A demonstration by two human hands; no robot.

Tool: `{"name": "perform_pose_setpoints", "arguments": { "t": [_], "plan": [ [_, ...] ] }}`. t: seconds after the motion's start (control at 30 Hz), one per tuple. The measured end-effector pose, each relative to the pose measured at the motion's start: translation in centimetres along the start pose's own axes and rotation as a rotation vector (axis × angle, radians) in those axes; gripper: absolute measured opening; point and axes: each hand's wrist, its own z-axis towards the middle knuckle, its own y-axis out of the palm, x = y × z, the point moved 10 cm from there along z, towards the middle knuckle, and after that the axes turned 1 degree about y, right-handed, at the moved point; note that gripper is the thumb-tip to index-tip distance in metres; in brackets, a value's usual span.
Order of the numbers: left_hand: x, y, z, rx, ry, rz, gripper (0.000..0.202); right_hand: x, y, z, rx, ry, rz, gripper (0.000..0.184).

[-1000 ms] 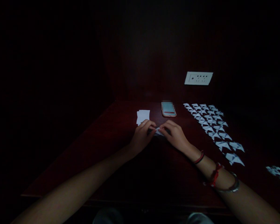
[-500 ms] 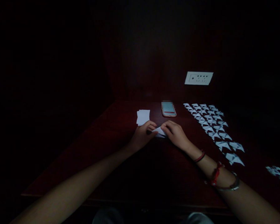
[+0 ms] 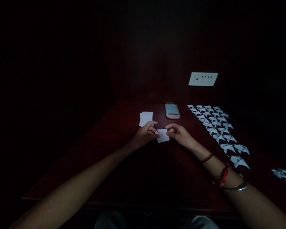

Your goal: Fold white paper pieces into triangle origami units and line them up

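Note:
A small white square of folded paper (image 3: 164, 137) is held between my two hands, low over the dark red table (image 3: 105, 140). A dark line runs aslant across its upper face. My left hand (image 3: 146, 135) pinches its left edge with the thumb and bent fingers. On the opposite edge, my right hand (image 3: 180, 135) grips the paper between thumb and forefinger. Just behind my left hand lies a stack of white paper sheets (image 3: 146, 118), its near end partly covered by the fingers.
A phone (image 3: 172, 111) with a lit screen lies behind the hands. Rows of folded paper figures (image 3: 214, 124) cover the right side, with a separate bunch of folded paper (image 3: 284, 176) at the right edge. A socket plate (image 3: 203, 79) is on the back wall.
The paper has gone from a folded, pointed shape to a flatter square facing me. My hands have spread slightly apart, and the right wrist has turned a little.

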Motion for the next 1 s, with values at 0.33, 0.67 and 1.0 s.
{"name": "perform_pose_setpoints", "arguments": {
  "t": [0.33, 0.67, 1.0],
  "plan": [
    [2.9, 0.9, -1.1, 0.04, 0.223, 0.74, 0.036, -3.2, 1.5, -1.3, -0.114, -0.235, -0.453, 0.021],
    [3.7, 4.2, -2.5, -0.283, 0.326, 0.984, 0.019, -3.9, 3.0, -2.3, -0.296, -0.459, -0.546, 0.019],
    [3.8, 4.5, -4.7, -0.418, 0.318, 1.022, 0.031, -5.8, 3.9, -4.4, -0.458, -0.533, -0.648, 0.021]
  ]
}}
